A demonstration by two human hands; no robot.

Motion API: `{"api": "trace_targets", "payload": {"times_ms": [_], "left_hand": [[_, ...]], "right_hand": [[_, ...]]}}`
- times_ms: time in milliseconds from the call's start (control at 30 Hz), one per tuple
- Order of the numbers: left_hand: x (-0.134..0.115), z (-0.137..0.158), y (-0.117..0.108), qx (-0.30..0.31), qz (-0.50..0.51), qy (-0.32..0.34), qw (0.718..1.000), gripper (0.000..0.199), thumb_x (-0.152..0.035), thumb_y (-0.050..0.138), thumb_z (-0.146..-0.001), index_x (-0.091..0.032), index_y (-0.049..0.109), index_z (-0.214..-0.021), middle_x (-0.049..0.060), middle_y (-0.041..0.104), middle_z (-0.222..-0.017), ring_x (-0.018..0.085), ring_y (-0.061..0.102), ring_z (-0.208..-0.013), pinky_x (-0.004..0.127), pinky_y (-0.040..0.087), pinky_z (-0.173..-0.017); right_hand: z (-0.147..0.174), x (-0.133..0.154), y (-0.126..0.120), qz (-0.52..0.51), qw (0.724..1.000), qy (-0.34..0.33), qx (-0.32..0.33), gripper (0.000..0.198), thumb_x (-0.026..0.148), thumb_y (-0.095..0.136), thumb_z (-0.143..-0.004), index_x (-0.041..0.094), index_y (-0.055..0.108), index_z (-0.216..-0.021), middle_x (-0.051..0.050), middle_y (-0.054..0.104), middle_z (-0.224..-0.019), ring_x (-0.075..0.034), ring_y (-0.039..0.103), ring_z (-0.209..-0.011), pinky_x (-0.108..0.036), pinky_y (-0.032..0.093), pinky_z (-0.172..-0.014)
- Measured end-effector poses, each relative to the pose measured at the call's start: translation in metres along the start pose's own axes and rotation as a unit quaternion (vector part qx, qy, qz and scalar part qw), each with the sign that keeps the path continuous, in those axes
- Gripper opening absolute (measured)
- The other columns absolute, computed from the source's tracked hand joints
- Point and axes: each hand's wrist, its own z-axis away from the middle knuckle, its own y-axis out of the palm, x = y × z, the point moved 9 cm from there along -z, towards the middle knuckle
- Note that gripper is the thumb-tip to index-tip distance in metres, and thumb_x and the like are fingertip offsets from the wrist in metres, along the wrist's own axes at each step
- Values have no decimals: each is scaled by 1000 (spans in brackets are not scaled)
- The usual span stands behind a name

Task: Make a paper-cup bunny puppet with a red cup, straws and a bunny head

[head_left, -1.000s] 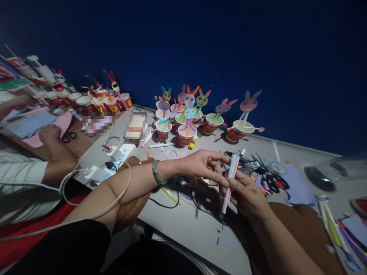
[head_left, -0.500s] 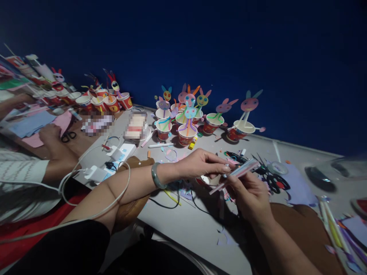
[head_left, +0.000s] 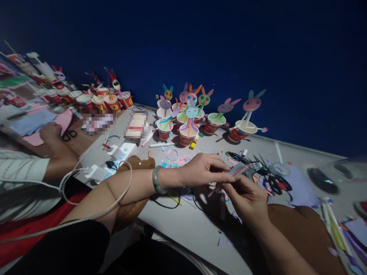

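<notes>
Just above the table, my left hand (head_left: pixel 203 170), with a bangle at the wrist, pinches a thin clear plastic packet (head_left: pixel 238 169) with whitish and pinkish streaks. The fingers of my right hand (head_left: pixel 249 198) are closed on the same packet from the right and below. Its contents are too blurred to name. Behind my hands stand red paper cups (head_left: pixel 188 134) with paper rabbit heads rising on coloured stems. Black-handled scissors (head_left: pixel 278 185) and a roll of clear tape (head_left: pixel 279 169) lie to the right of my hands, with paper scraps beneath.
At left, another person's arm (head_left: pixel 61 154) rests near blue and pink paper sheets (head_left: pixel 34 124). A white power strip (head_left: pixel 126 152) with plugs and cables lies by my left forearm. Right of me are a computer mouse (head_left: pixel 322 180) and a lilac sheet (head_left: pixel 301 187). A blue wall (head_left: pixel 183 38) rises behind.
My left hand has shifted slightly lower, its fingers covering more of the packet. The packet has moved a little down and left between both hands.
</notes>
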Motion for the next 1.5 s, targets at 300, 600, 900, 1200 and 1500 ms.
{"api": "trace_targets", "payload": {"times_ms": [300, 600, 900, 1200, 1500], "left_hand": [[0, -1, -5, -61, 57, -9, 996, 20, -30, 79, -77, -13, 69, -72, -1, 57, -77, 9, 53, -75, 24, 43, -73], [23, 0, -11, -94, 119, -91, 984, 36, -50, 66, -86, -14, 57, -85, -7, 42, -64, 5, 36, -55, 23, 25, -51], [21, -5, -26, -95, 53, -106, 988, 35, -42, 67, -83, -17, 48, -70, -7, 33, -64, 6, 32, -59, 23, 24, -54], [20, -6, -1, 31, 70, -105, 991, 28, -39, 71, -81, -13, 60, -78, -3, 53, -68, 9, 46, -65, 23, 36, -61], [20, 0, 12, 62, 134, -115, 982, 36, -46, 73, -81, -12, 63, -89, -1, 58, -72, 7, 46, -59, 21, 35, -54]], "right_hand": [[1, 1, -6, 8, 998, 18, -54, 27, 44, 73, -85, 22, 67, -70, 0, 64, -59, -13, 55, -50, -27, 44, -50], [3, 3, -10, 44, 995, 2, -90, 23, 43, 76, -83, 21, 70, -78, 0, 64, -60, -12, 54, -48, -26, 43, -47], [6, 19, -9, 99, 983, -103, -110, 16, 24, 68, -87, 24, 71, -103, -3, 72, -81, -15, 63, -60, -29, 52, -55], [2, -6, -19, -127, 985, 24, -111, 11, 33, 77, -83, 25, 70, -87, -1, 68, -78, -12, 57, -52, -28, 49, -48], [-3, -27, 0, -239, 960, 144, -32, 25, 47, 75, -83, 26, 62, -84, 5, 55, -57, -12, 47, -41, -27, 38, -37]]}}
